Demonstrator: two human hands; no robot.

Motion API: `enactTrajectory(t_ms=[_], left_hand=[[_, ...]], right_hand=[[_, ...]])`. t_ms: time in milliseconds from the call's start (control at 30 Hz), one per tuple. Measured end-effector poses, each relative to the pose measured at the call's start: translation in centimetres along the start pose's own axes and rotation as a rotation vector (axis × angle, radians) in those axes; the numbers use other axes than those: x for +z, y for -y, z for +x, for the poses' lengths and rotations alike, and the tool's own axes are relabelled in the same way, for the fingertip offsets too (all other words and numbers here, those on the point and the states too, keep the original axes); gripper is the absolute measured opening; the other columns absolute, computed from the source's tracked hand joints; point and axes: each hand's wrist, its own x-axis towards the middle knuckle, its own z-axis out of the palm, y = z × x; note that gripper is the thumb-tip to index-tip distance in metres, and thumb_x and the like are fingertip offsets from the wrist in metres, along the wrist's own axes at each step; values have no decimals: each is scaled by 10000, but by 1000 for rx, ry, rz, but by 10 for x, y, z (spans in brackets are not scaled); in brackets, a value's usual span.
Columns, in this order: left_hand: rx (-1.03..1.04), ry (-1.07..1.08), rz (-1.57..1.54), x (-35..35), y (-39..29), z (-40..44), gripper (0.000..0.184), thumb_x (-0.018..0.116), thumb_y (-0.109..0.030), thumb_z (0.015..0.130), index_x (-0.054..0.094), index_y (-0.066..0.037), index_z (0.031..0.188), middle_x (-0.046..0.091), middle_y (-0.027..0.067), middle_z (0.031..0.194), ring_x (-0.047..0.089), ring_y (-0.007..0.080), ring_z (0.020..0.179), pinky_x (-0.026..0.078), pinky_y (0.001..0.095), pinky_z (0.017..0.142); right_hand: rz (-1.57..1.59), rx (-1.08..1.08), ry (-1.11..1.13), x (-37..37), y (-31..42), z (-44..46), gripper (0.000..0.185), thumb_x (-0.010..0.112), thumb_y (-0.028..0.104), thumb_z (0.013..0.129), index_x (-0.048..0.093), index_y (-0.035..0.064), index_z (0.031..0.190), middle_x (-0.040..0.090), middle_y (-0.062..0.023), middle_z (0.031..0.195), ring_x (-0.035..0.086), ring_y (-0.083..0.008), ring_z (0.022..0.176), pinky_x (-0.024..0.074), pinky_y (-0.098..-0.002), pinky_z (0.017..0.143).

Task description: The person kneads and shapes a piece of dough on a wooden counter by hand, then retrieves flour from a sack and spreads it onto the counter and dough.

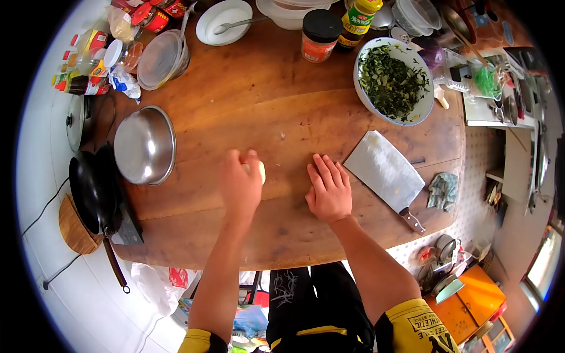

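Observation:
My left hand (241, 183) is closed over the wooden table (253, 117), slightly blurred. A small pale yellowish lump (262, 172) shows at its fingers; its kind I cannot make out. Flat on the wood lies my right hand (329, 189), fingers stretched out and nothing in them. Just right of it rests a cleaver (385, 170) with a wide, smeared blade and a dark riveted handle pointing toward the front right. A white bowl (357, 88) of chopped green leaves stands beyond the cleaver. Left of my left hand is a steel bowl (144, 144).
A black frying pan (93, 191) sits at the left edge. Toward the back are a white bowl with a spoon (223, 23), a dark-lidded jar (318, 35), a yellow-capped bottle (357, 22) and a lidded plastic tub (160, 59). A cloth (442, 191) lies near the right edge.

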Motion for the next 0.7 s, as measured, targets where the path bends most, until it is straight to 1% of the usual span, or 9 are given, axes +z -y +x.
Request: enactTrajectory(t_ms=[33,67,100,167,300,400,533,600,700], left_hand=[[-167,-22,-80,-1,0,3,275,584,-290,909,528,-21,924,553,149,943,530,356,903,436,467,763],[-185,-123,-87,3,13,4,298,567,-319,915,550,-22,920,565,149,939,526,360,885,425,481,765],[-185,-117,-83,11,16,6,298,567,-319,915,550,-22,920,565,149,939,526,360,885,425,481,765],[85,-515,300,21,16,3,283,560,-318,936,563,-36,914,576,146,906,537,356,884,408,481,796],[70,-517,431,32,-7,2,242,573,-298,922,580,-56,915,581,130,900,545,354,859,402,489,797],[-52,-420,411,41,-15,-5,148,584,-237,858,583,-91,879,584,99,929,541,342,846,402,475,743],[-118,-393,420,46,-20,1,151,591,-248,841,577,-99,866,584,99,918,540,337,843,407,471,735],[14,-332,454,47,-18,10,192,618,-286,817,585,-106,874,568,87,898,542,301,817,415,433,703],[-53,-256,442,47,-20,23,234,609,-325,819,612,-100,886,594,93,930,557,302,865,435,434,721]], right_hand=[[3,1,4,0,1,-1,466,581,184,789,591,72,1241,496,-90,1424,465,-267,1308,350,-443,1107],[4,7,6,0,1,0,466,581,184,789,591,72,1241,496,-90,1424,465,-267,1308,350,-443,1107],[-6,6,10,-1,1,0,474,586,188,783,590,75,1243,496,-91,1425,466,-268,1308,349,-446,1107],[-9,0,30,-1,3,-2,482,591,192,778,589,77,1246,496,-91,1425,466,-269,1308,349,-448,1107],[-24,10,51,1,5,-1,500,597,193,762,585,70,1247,492,-107,1428,461,-282,1313,344,-464,1108],[-30,14,53,1,7,-1,506,597,187,755,583,65,1246,490,-118,1429,457,-295,1316,343,-476,1104],[-59,22,84,3,7,-1,516,602,183,745,581,62,1247,484,-127,1434,445,-303,1326,342,-492,1098],[-67,9,85,5,7,-2,520,603,180,744,577,60,1250,480,-130,1436,439,-302,1330,342,-494,1098],[-71,-1,86,4,6,0,525,601,176,746,569,56,1255,474,-132,1441,431,-301,1336,343,-496,1097]])
